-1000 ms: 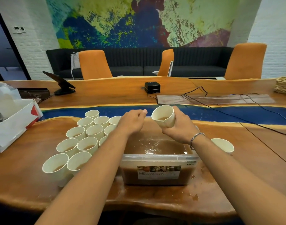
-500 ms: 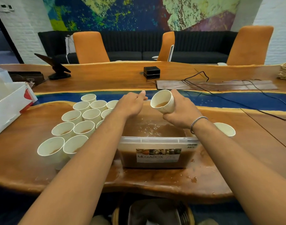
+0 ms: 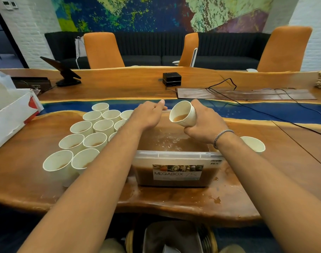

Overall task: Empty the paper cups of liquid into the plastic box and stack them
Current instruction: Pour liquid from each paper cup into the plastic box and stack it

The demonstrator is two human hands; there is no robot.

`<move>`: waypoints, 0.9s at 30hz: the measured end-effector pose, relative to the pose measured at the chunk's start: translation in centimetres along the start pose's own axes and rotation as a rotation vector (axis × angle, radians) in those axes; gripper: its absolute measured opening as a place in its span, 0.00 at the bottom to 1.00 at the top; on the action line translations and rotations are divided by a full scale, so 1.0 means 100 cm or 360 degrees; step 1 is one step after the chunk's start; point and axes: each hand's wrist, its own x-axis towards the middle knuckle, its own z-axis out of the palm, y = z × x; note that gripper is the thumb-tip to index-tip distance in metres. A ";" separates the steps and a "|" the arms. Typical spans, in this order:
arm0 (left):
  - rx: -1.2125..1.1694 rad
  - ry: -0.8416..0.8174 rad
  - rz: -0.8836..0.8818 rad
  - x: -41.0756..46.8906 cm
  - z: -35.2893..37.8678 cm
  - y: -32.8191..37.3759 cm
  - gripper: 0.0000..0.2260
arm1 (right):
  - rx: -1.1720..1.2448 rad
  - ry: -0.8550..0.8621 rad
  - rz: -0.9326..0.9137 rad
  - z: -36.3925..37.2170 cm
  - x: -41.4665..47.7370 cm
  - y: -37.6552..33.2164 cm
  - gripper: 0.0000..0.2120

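Your right fingers (image 3: 189, 131) grip the paper cup (image 3: 183, 114), tipped with its mouth left and down over the plastic box (image 3: 174, 154), so pour that way.

One head-worn wide-angle view. It sits above the near edge of the wooden table (image 3: 19, 170), facing forward and down across it toward the orange chairs (image 3: 103, 50) and painted wall (image 3: 156, 13) far at the back. Forearms enter from the bottom corners. Close, mid-frame: left hand (image 3: 148, 115) gripping the plastic box (image 3: 174, 154) by its far rim, right hand (image 3: 205, 125) holding a paper cup (image 3: 183, 115). Straight edges bow toward the frame sides.
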 end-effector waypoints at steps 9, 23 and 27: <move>0.0013 0.0003 0.0002 -0.002 0.001 0.000 0.23 | -0.0102 -0.0039 0.0000 -0.001 -0.001 -0.002 0.29; 0.0028 -0.0010 0.0001 0.000 0.001 -0.001 0.23 | -0.0266 -0.0046 0.0027 0.001 0.000 -0.002 0.27; 0.0027 -0.0006 0.0006 -0.001 0.001 0.000 0.23 | -0.0279 -0.0007 0.0033 0.000 0.001 -0.001 0.26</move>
